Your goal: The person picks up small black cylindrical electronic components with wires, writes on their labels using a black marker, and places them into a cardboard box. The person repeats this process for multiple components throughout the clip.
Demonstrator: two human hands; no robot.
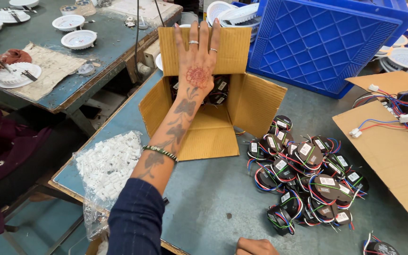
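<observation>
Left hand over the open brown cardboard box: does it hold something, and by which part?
The left hand holds nothing; its flat fingers press the far flap of the brown cardboard box.

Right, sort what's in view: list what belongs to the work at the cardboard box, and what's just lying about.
In hand:
left hand over the far flap of the cardboard box
black wired units in the box
pile of the same units

Lying about:
bag of white plastic parts
blue crate
white round housings
cardboard sheet
</observation>
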